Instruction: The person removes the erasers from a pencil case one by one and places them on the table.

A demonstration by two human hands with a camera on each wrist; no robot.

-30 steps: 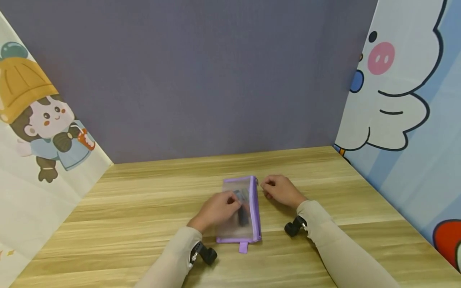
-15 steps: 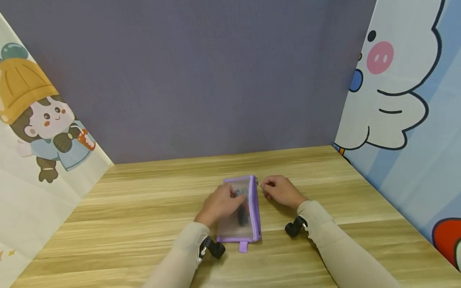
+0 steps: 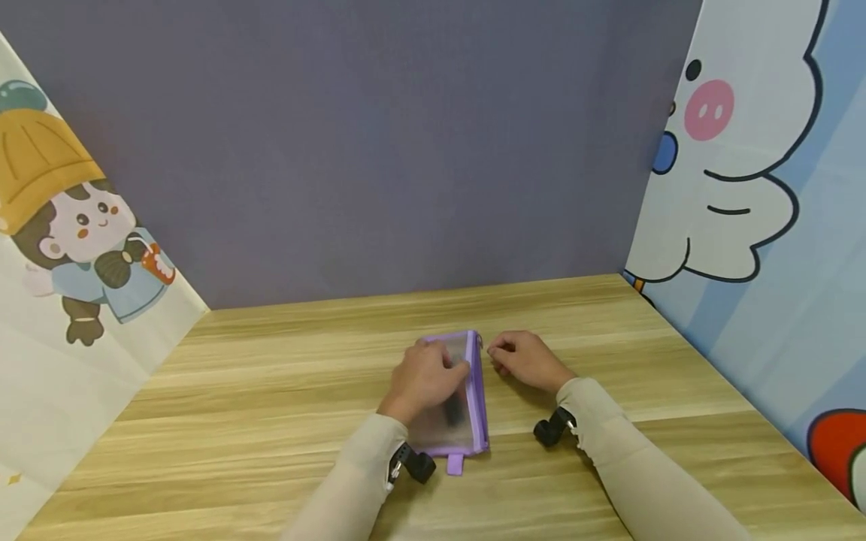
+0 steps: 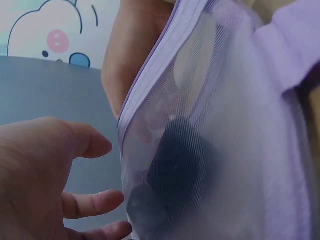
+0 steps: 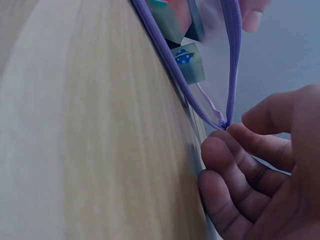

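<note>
A purple-edged mesh zipper pouch (image 3: 429,436) lies on the table, its zipper side gaping to the right. Dark contents (image 4: 180,165) show through the mesh in the left wrist view. Inside the mouth, the right wrist view shows a pale green block (image 5: 189,62) with a blue planet print, beside other small pieces. My left hand (image 3: 426,379) lies over the pouch's upper part, thumb towards the zipper band, thumb and fingers apart with nothing between them. Loosely curled, my right hand (image 3: 531,361) rests by the far zipper end, its index fingertip close to that corner; whether they touch is unclear.
The wooden table (image 3: 271,391) surrounds the pouch. A grey panel (image 3: 406,150) stands at its back, with cartoon-printed panels on the left (image 3: 155,376) and right (image 3: 731,330). A short purple tab (image 3: 455,464) sticks out from the pouch's near edge.
My left hand has slid right and slightly away from me across the pouch, its thumb now nearer the zipper band. The right hand and the pouch have stayed in place.
</note>
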